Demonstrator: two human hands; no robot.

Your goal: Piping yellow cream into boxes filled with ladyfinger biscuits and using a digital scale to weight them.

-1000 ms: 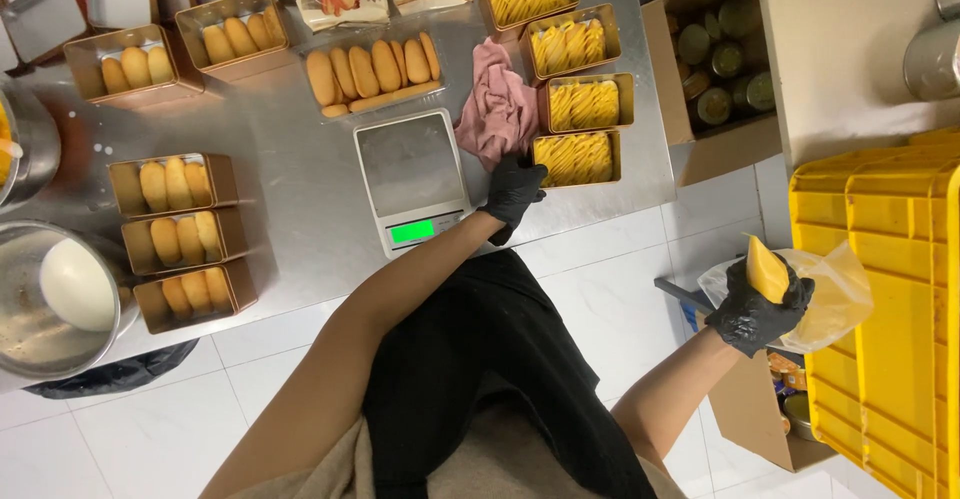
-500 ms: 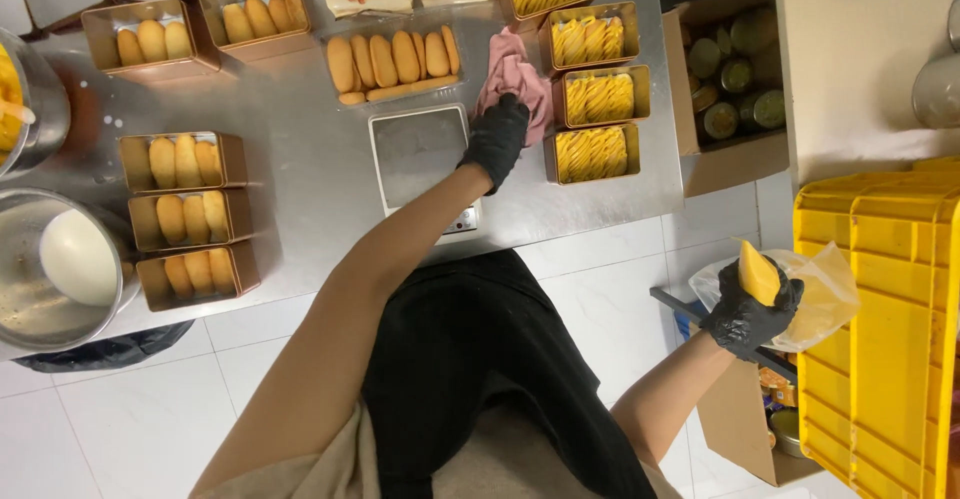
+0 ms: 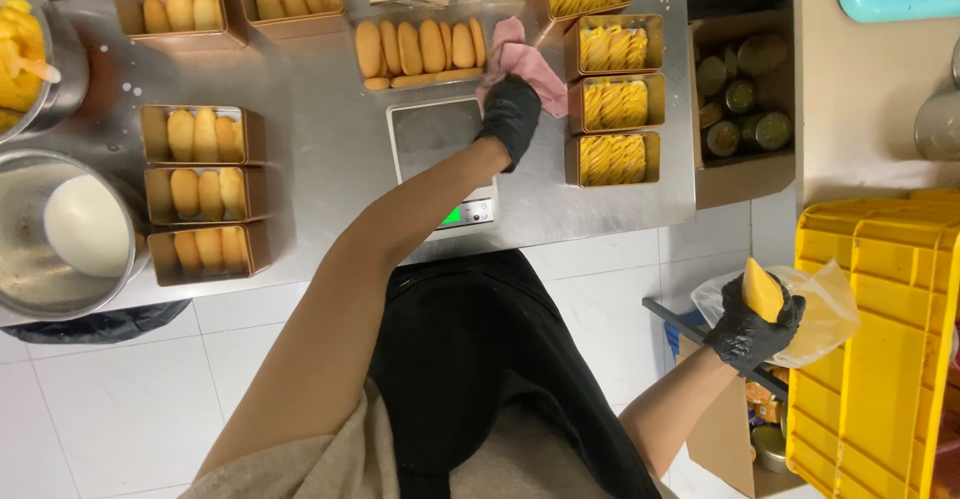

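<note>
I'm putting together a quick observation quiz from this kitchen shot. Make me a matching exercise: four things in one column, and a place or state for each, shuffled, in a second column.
Things:
1. pink cloth
2. yellow mango piece
3. digital scale
4. metal bowl of white cream

Places or states:
A. held by the gloved right hand, off to the side of the counter
B. at the counter's left edge
C. under the gloved left hand, beside the boxes of yellow slices
D. on the counter under the left forearm, green display lit

Pairs: 1-C, 2-A, 3-D, 4-B
</note>
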